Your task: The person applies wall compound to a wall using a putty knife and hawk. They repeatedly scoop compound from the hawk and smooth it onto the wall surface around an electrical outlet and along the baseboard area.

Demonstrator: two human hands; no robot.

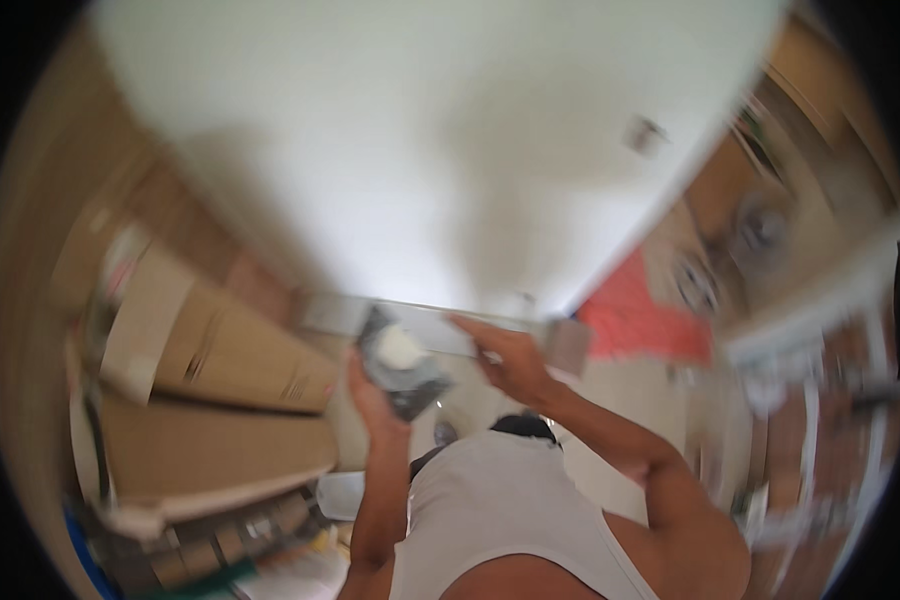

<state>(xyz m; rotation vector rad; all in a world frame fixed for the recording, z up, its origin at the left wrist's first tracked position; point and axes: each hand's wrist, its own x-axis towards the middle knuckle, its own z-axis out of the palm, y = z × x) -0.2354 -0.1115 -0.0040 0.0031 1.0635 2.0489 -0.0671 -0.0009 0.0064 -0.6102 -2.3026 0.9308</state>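
My left hand (374,402) grips the side of a flat, dark grey piece (417,388), which looks like a plastic packet or a small board. A cream-white patch or lump (400,347) shows on its upper face; blur hides which it is. To the right, apart from the grey piece, my right hand (511,362) is raised with its fingers stretched toward the upper left. Nothing shows in that hand, and a ring sits on one finger.
A pale wall (370,180) rises ahead, with a small blurred fitting (644,135) on it. Cardboard boxes (240,350) lean at the left. On the right are a red sheet (635,315) and blurred stacked goods (805,440). A translucent tub (341,495) stands near my left forearm.
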